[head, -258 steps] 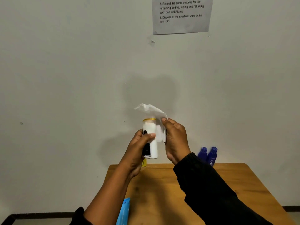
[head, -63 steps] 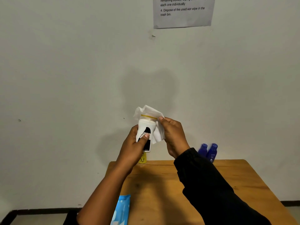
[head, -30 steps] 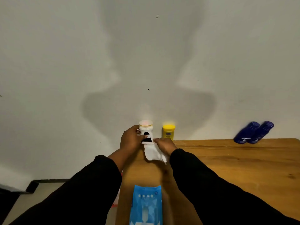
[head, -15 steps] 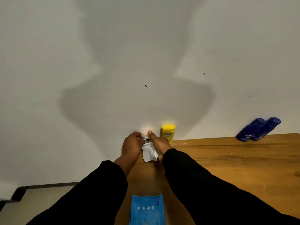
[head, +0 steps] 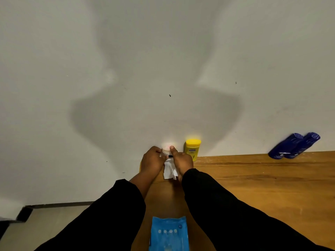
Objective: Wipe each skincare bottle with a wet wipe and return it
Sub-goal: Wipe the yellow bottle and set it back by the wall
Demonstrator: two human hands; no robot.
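My left hand grips the white bottle, which stands at the back edge of the wooden table, just beside the yellow bottle. My right hand holds the wet wipe, one fingertip touching the cap.

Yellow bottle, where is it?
In the head view the yellow bottle stands upright at the back of the table by the wall, just right of the white bottle and the right hand; the blue bottles are far to its right.

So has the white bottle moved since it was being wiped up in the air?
Yes, downward: the white bottle is now down at the table's back edge, just left of the yellow bottle.
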